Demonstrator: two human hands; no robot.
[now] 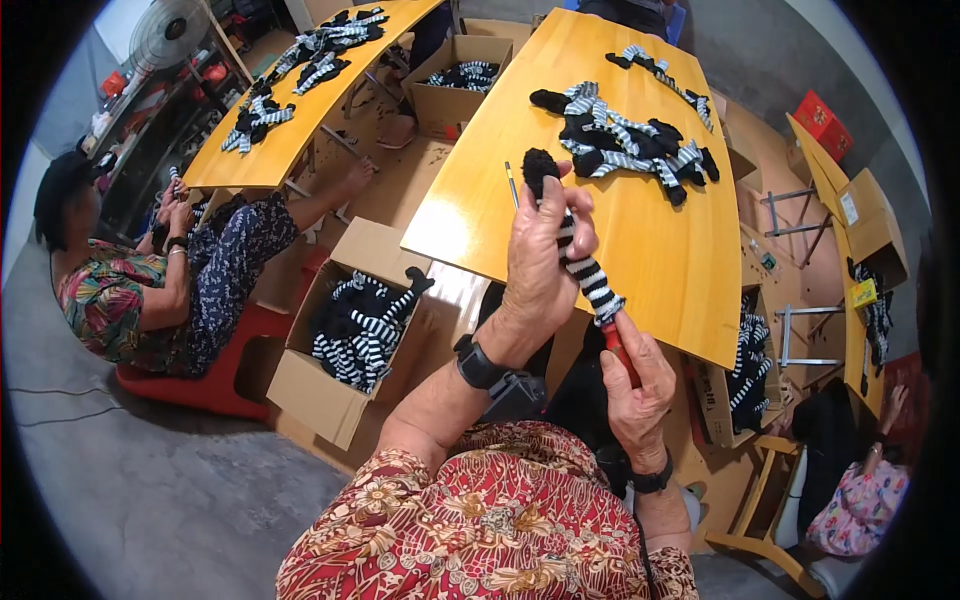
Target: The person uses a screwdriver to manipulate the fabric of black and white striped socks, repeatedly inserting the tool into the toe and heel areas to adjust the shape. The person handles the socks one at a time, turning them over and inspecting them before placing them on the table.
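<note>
My left hand [540, 250] is closed around a black-and-white striped knitted tube [592, 280], held upright at a tilt above the table's near edge. A fuzzy black end [541, 168] sticks out above my thumb. My right hand [645, 390] grips a red-handled tool [620, 355] just below the tube's lower opening. The tool's front part is hidden, seemingly inside the tube. Beyond my hands, a heap of similar striped and black knitted pieces [630, 140] lies on the yellow table [470, 205].
A thin stick-like tool [511, 185] lies left of my hand. Open cardboard boxes of striped pieces stand at my left [300, 400] and right [712, 400]. A person [130, 290] works seated at the left, by another yellow table [225, 165]. Another person [860, 505] is at the right.
</note>
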